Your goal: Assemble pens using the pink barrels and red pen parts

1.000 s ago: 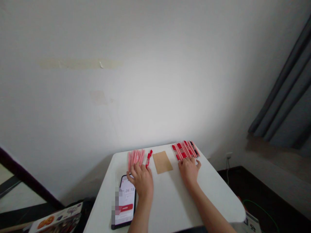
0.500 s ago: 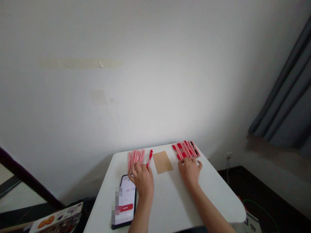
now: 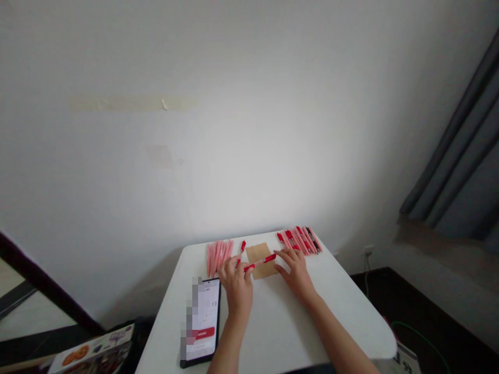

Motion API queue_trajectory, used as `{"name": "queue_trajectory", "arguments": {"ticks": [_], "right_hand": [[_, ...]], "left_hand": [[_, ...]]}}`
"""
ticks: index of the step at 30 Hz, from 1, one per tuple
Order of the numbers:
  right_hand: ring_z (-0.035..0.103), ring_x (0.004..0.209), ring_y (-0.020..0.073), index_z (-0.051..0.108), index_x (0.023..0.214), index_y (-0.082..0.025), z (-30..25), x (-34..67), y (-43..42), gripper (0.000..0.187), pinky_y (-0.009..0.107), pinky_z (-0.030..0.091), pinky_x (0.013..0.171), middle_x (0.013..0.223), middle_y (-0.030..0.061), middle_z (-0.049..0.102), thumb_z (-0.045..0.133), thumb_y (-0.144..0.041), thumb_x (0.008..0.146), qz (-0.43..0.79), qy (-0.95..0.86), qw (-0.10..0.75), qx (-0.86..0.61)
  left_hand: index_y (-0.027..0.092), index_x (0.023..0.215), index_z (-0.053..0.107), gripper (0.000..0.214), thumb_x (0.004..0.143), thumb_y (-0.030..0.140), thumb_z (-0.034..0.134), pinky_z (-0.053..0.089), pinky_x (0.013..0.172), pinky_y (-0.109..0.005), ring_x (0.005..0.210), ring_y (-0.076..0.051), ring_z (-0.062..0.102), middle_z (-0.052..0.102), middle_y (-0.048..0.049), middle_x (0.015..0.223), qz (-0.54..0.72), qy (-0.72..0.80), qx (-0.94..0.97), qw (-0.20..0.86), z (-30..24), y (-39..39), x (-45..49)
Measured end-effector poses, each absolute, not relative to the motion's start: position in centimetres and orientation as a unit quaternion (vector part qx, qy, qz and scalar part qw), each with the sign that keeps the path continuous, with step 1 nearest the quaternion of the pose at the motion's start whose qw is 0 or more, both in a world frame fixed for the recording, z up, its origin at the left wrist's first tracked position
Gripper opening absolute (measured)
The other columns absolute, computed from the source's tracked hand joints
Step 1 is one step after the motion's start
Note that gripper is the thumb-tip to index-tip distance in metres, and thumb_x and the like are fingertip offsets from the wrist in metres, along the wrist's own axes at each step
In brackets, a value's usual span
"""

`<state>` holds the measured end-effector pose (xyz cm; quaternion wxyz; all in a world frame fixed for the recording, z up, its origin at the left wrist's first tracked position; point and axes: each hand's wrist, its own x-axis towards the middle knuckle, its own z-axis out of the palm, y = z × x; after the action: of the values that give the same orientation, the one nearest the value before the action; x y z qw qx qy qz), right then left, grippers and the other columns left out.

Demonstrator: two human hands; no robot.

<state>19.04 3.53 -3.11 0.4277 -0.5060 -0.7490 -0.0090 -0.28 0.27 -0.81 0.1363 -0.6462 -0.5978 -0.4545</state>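
My left hand (image 3: 237, 285) is closed on the near left end of a red pen (image 3: 260, 263), which slants across a brown sheet of card or paper (image 3: 257, 253). My right hand (image 3: 295, 272) is at the pen's other end, thumb and fingers apart; a fingertip is at or against the tip. Just beyond my left hand lies another red pen (image 3: 243, 246). A row of pink sticks or sleeves (image 3: 219, 255) lies to its left. Beyond my right hand, several pink, red and black pens (image 3: 300, 240) lie side by side.
A phone (image 3: 202, 322) with a lit screen lies near my left forearm on the white table (image 3: 280, 332). The table's far edge runs along a wall (image 3: 249, 130). A printed box (image 3: 93, 348) is at the lower left, a grey curtain (image 3: 460, 171) at the right.
The red pen now shows between my hands, held by my left. My right hand has moved left and back from the row of pens and spread its thumb.
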Motion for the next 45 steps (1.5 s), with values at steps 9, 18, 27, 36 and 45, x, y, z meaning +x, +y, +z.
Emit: {"name": "queue_trajectory", "arguments": {"ticks": [9,18,27,36,45], "right_hand": [[0.053,0.094,0.0211,0.071,0.098,-0.028,-3.3,19.6,4.1,0.016,0.033,0.040,0.085,0.091,0.0038,0.066,0.058,-0.031,0.087,0.035,-0.751,0.432,-0.498],[0.055,0.091,0.0209,0.072,0.091,-0.026,-3.5,20.4,4.8,0.021,0.032,0.041,0.081,0.089,0.0050,0.067,0.052,-0.034,0.090,0.040,-0.735,0.445,-0.510],[0.055,0.091,0.0213,0.073,0.091,-0.027,-4.0,20.7,5.1,0.019,0.032,0.039,0.080,0.088,0.0046,0.068,0.054,-0.032,0.089,0.023,-0.730,0.421,-0.537],[0.053,0.091,0.0220,0.075,0.086,-0.029,-3.5,21.1,4.9,0.019,0.033,0.037,0.083,0.084,0.0036,0.069,0.057,-0.034,0.088,0.039,-0.719,0.456,-0.523],[0.054,0.094,0.0223,0.075,0.089,-0.032,-3.9,21.0,5.0,0.018,0.034,0.036,0.083,0.091,0.0020,0.070,0.057,-0.033,0.088,0.038,-0.709,0.440,-0.550]], "left_hand": [[0.023,0.083,0.069,0.015,0.082,0.030,0.056,0.034,0.100,-0.048,0.112,-0.027,0.046,0.059,-0.0085,0.111,-0.419,-0.609,-0.665,0.103,-0.9,0.1,0.2],[0.025,0.087,0.071,0.013,0.078,0.027,0.061,0.034,0.099,-0.050,0.110,-0.027,0.047,0.060,-0.0077,0.110,-0.404,-0.620,-0.664,0.106,-0.9,0.1,-0.1],[0.030,0.083,0.072,0.014,0.075,0.023,0.064,0.029,0.102,-0.054,0.111,-0.026,0.046,0.062,-0.0043,0.109,-0.372,-0.621,-0.683,0.097,-0.7,-0.1,0.0],[0.029,0.075,0.071,0.013,0.080,0.026,0.059,0.028,0.102,-0.057,0.110,-0.025,0.046,0.065,-0.0026,0.102,-0.335,-0.631,-0.692,0.104,-0.6,-0.3,0.1],[0.030,0.089,0.070,0.014,0.082,0.031,0.057,0.027,0.102,-0.056,0.111,-0.026,0.045,0.062,-0.0038,0.111,-0.353,-0.638,-0.678,0.098,-0.8,-0.1,0.1]]}}
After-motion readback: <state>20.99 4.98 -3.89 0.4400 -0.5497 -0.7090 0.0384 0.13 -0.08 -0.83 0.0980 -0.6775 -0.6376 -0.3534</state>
